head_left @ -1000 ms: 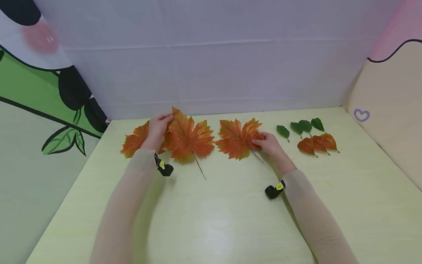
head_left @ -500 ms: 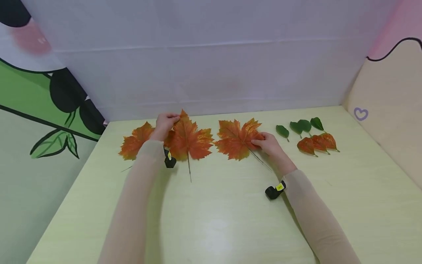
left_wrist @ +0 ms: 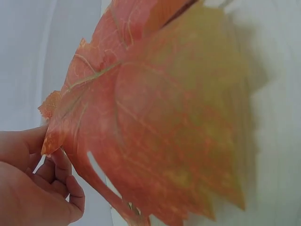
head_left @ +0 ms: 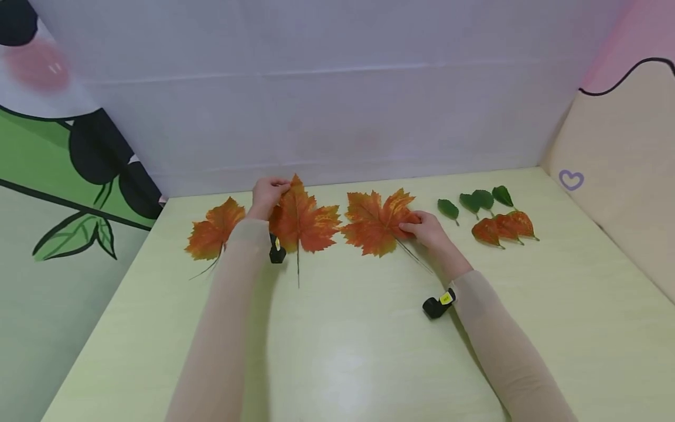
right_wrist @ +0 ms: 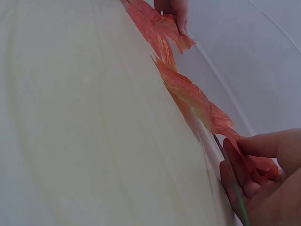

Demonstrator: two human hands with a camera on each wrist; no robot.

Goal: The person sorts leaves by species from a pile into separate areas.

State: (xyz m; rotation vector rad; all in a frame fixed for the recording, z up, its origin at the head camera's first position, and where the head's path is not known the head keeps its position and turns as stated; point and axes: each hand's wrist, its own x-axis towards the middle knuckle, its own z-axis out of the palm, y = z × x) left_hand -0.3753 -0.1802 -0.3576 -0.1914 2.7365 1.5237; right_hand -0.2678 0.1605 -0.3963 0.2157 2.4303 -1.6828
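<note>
In the head view my left hand [head_left: 266, 196] pinches the upper tip of an orange maple leaf [head_left: 303, 220], whose thin stem points toward me. The left wrist view shows thumb and fingers on the edge of that leaf [left_wrist: 141, 117], which fills much of the picture. To the right, my right hand [head_left: 427, 228] pinches the right side of another orange maple leaf [head_left: 377, 223] by the table's back. In the right wrist view this leaf [right_wrist: 193, 96] stands slightly off the tabletop at the thumb [right_wrist: 263, 143]. A third maple leaf [head_left: 213, 234] lies left of my left hand.
Several small green leaves [head_left: 448, 209] lie at the back right of the pale table [head_left: 337, 351]. Just in front of them, a group of small orange-red leaves [head_left: 487, 232] overlaps in a row. A white cloth wall [head_left: 337, 123] rises behind the table.
My left hand has moved right with its maple leaf, and the leaf has turned so its stem points straight toward me. The leftmost leaf is now less covered. My right hand has barely moved.
</note>
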